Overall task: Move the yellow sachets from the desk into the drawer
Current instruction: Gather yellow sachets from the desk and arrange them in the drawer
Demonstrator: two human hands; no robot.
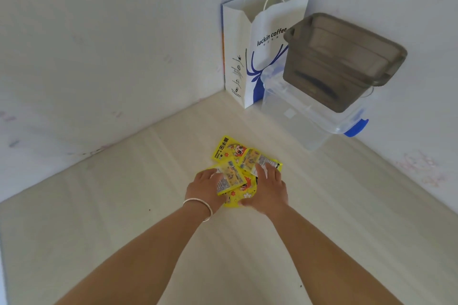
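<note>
Pressing down with the left hand (pixel 205 187) and right hand (pixel 269 189), fingers spread flat over the overlapping yellow sachets (pixel 238 168) lying mid-worktop (pixel 124 218). Standing beyond in the corner: a paper bag (pixel 250 57), contents hidden, beside a clear lidded box (pixel 309 116) carrying a smoky grey tub (pixel 342 62), contents unclear.

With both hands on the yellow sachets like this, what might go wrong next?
1. The yellow sachets overlap loosely; the far sachet lies beyond the left hand and right hand and may be left behind.
2. Smooth packets could slip out when lifted together.
3. No drawer is visible, so the carry may be long.
</note>
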